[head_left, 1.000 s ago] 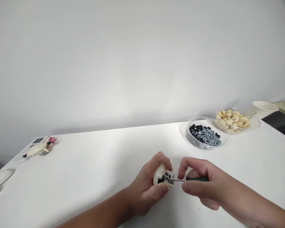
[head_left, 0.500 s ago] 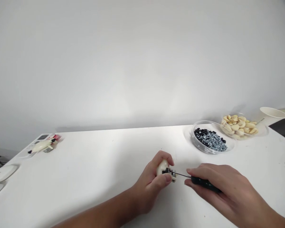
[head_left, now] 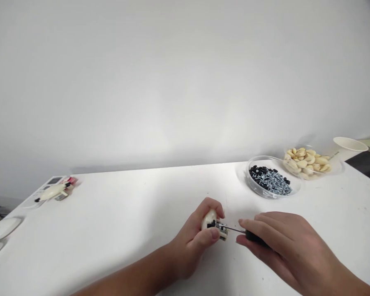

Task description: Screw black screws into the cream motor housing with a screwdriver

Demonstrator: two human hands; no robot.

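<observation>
My left hand (head_left: 195,240) is wrapped round a small cream-coloured plastic part (head_left: 208,218) with black and grey pieces at its right end. My right hand (head_left: 285,242) grips a screwdriver (head_left: 253,237) by its dark handle, most of which is hidden under the fingers. The thin metal shaft points left, and its tip reaches the grey end of the plastic part. Whether a screw sits under the tip is too small to tell.
Behind my right hand stands a clear round tub (head_left: 260,191) of silver screws and black pieces. Beyond it are a tub of cream parts (head_left: 308,162) and a paper cup (head_left: 348,149). A cream plastic assembly (head_left: 53,191) lies on a white device (head_left: 55,179) at the left.
My right hand has shifted from a loose fingertip hold to a fuller palm grip on the screwdriver. The left hand keeps its hold. The view has shifted slightly.
</observation>
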